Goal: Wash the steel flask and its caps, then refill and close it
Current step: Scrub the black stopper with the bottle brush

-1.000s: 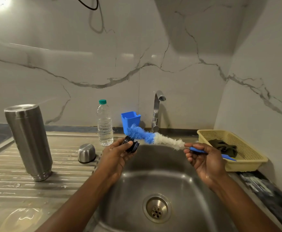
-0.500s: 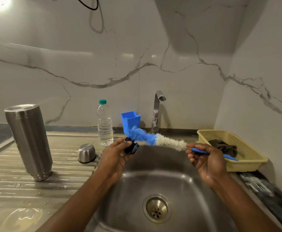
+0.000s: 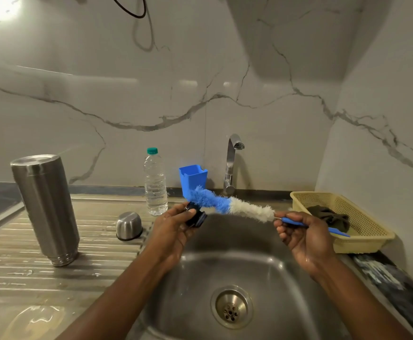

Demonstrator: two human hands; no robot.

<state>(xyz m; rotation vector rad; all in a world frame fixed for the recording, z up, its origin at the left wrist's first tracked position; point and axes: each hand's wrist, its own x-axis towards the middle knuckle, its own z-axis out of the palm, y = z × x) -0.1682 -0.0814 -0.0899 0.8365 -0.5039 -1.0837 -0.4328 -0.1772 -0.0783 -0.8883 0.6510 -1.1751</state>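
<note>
The steel flask (image 3: 45, 207) stands upside down on the ribbed drainboard at the left. Its steel outer cap (image 3: 129, 226) sits mouth down beside it. Over the sink's back edge, my left hand (image 3: 173, 229) holds the black inner cap (image 3: 197, 218) between thumb and fingers. My right hand (image 3: 303, 235) grips the blue handle of a bottle brush (image 3: 232, 206). The brush's blue bristle tip lies against the top of the black cap. A plastic water bottle (image 3: 155, 184) with a green lid stands behind the steel cap.
The steel sink (image 3: 225, 271) with its drain (image 3: 231, 307) lies below my hands. A tap (image 3: 231, 163) stands at the back, with a blue plastic holder (image 3: 192, 179) to its left. A yellow basket (image 3: 367, 239) holding a dark cloth sits at the right.
The brush has slid slightly to the right across the black cap, and my right hand moved right with it. The left hand turned the cap a little.
</note>
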